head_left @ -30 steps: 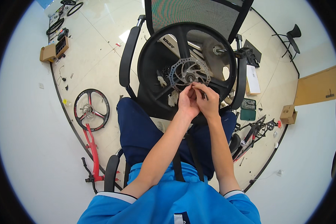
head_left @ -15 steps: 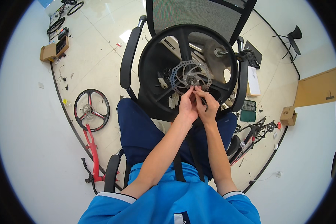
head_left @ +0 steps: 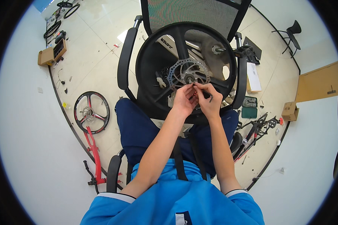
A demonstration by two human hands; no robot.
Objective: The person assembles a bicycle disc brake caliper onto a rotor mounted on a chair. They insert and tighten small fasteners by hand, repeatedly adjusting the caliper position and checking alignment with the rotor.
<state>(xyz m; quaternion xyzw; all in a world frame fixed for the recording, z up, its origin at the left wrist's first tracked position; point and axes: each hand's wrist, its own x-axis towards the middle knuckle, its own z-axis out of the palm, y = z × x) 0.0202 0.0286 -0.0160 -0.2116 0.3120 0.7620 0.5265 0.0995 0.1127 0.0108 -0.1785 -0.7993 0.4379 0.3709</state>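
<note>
Left hand (head_left: 184, 100) cupping half-open near the axle (head_left: 190, 79), its hold impossible to tell, right hand (head_left: 209, 102) gripping a thin dark tool (head_left: 210, 99), black wheel (head_left: 180, 43) resting on the far office chair (head_left: 193, 15)

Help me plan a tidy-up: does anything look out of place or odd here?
Yes. The black wheel lies on an office chair, a seat serving as workbench. Small loose bits are scattered over the tiled floor, where parts could get lost.

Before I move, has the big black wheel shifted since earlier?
No, the black wheel shows no clear shift against the armrest on its left.
</note>
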